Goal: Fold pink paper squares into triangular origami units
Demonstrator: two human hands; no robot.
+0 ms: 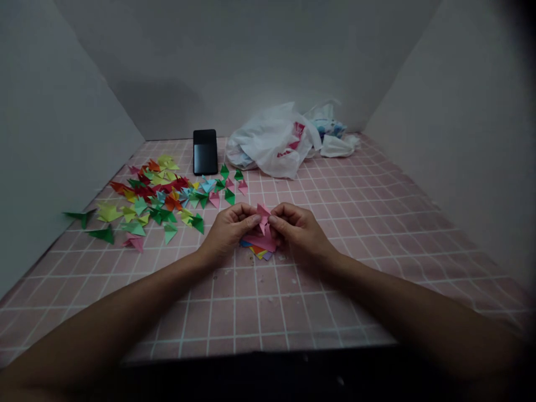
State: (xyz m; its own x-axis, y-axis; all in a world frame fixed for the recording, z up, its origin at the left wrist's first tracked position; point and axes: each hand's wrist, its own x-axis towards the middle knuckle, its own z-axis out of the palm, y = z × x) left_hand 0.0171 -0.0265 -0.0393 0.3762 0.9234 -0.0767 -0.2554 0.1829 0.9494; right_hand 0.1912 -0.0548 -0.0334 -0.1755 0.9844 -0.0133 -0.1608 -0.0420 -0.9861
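Note:
My left hand (pixel 229 228) and my right hand (pixel 298 229) meet at the middle of the pink checked table (pixel 259 301). Both pinch a small pink folded paper piece (pixel 263 216) between thumbs and fingertips, held just above the surface. Beneath the hands lies a small stack of coloured paper sheets (pixel 259 247), pink on top with yellow, orange and blue edges showing. A spread of folded paper triangles (pixel 157 198) in green, yellow, red, pink and blue lies to the left of my left hand.
A black phone (pixel 205 151) stands upright at the back. White plastic bags (pixel 280 142) lie crumpled at the back right. Grey walls (pixel 50 139) close in the left, back and right sides.

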